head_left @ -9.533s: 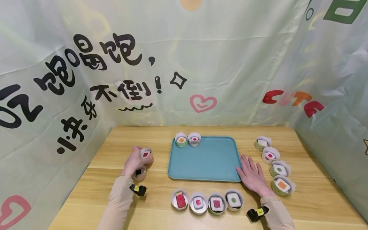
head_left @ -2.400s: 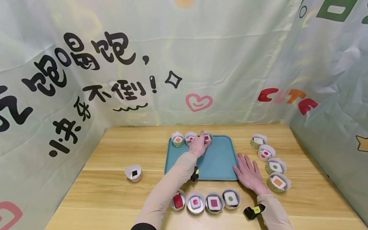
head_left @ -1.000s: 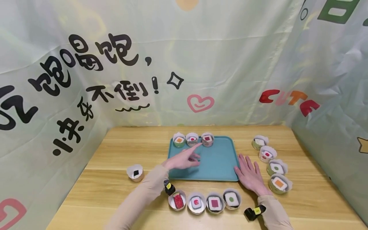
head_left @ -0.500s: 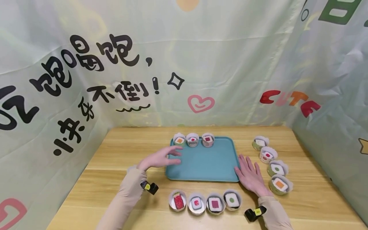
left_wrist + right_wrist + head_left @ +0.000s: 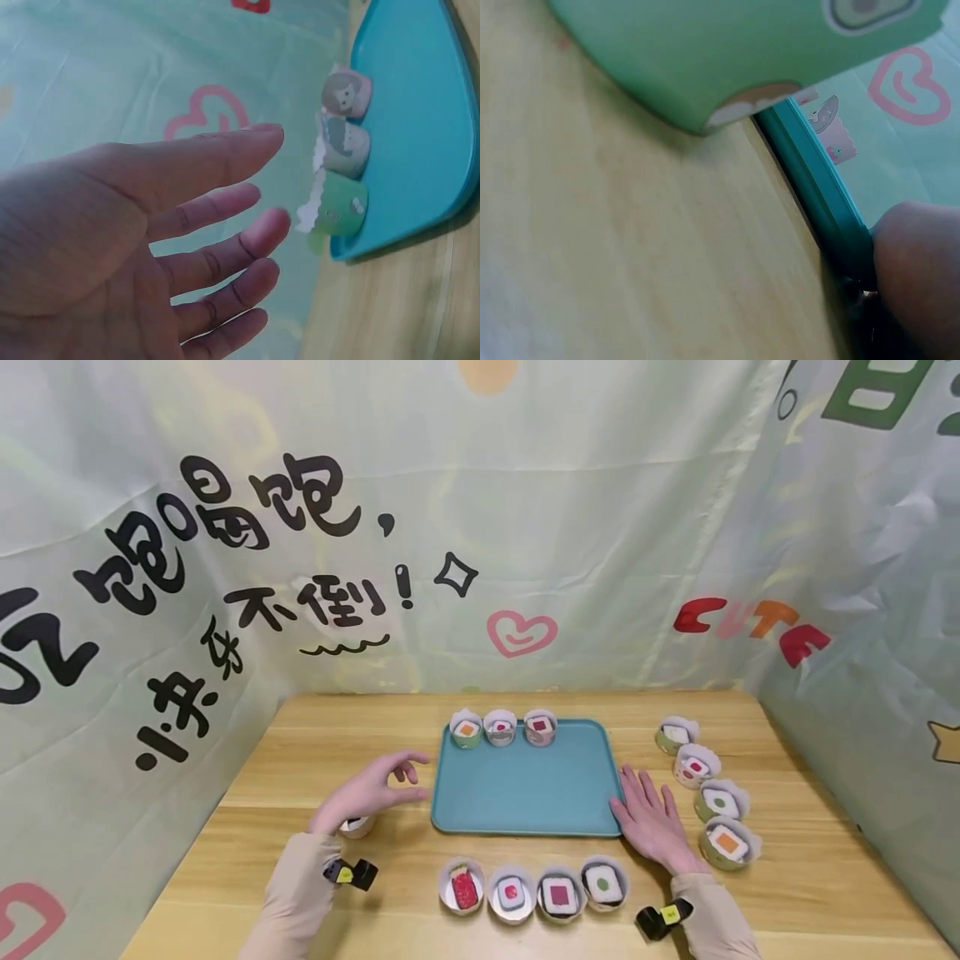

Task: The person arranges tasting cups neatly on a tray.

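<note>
In the head view my left hand (image 5: 367,792) hovers left of the blue tray (image 5: 525,793), fingers loosely bent and holding nothing. Below it, a paper cup (image 5: 357,828) on the table is mostly covered by the hand. The left wrist view shows the same hand (image 5: 142,247) with thumb and fingers apart. My right hand (image 5: 654,822) lies with straight fingers against the tray's right edge. Along the tray's back left stand a green cup (image 5: 467,730), a grey-white cup (image 5: 500,728) and a pink cup (image 5: 541,728), each containing a sushi-like piece.
In front of the tray is a row of several cups with sushi-like pieces, one holding a red-topped piece (image 5: 463,888). Several more cups, including a green one with an orange-centred piece (image 5: 729,843), line the right side. Printed cloth (image 5: 600,527) encloses the wooden table (image 5: 405,935).
The left hand carried the pink cup from the table's left side onto the tray and let it go. It then drew back leftward over the remaining left cup. The right hand stayed put.
</note>
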### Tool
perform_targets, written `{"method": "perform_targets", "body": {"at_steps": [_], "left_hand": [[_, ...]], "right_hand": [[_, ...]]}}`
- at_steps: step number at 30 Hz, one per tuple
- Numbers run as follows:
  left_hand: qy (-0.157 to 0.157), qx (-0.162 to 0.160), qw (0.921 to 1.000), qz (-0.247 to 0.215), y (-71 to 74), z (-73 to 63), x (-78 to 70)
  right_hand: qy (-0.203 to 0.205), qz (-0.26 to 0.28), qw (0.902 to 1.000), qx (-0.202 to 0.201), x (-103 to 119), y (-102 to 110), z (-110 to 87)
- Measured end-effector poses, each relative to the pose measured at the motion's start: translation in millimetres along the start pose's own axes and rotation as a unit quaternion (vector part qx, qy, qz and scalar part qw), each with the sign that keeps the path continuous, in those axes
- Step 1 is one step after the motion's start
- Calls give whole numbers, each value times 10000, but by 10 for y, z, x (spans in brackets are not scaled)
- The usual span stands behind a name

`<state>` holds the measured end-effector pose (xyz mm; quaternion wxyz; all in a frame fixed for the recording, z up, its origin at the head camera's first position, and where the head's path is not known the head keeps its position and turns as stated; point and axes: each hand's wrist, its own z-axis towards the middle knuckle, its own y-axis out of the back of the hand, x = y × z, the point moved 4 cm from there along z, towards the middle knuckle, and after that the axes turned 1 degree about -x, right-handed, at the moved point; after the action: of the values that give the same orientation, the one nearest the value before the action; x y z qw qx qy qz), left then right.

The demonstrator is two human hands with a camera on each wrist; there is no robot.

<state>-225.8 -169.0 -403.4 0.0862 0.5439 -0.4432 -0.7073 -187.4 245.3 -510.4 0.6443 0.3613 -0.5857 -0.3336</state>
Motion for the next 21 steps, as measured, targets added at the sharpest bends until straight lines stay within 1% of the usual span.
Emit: {"method": "perform_targets", "body": {"at_steps": [8,11,13,17,21], "left_hand": [[148,-715,9971,232,34,-152,131],[119,-866,9958,286,46,-221,199],[131,-843,9959,297,58,-272,253],[259,-626,9973,288,101,-368,341],[405,-454,9971,459,158,-440,388]], "right_hand": [[-74,-126,9998,135,13,-4,-13],[-67,-115,9998,134,15,-6,-15],[-59,-128,9998,141,14,-10,-14],[-59,-148,9997,162,9,-10,-12],[-52,-111,9998,147,12,4,-12]]}}
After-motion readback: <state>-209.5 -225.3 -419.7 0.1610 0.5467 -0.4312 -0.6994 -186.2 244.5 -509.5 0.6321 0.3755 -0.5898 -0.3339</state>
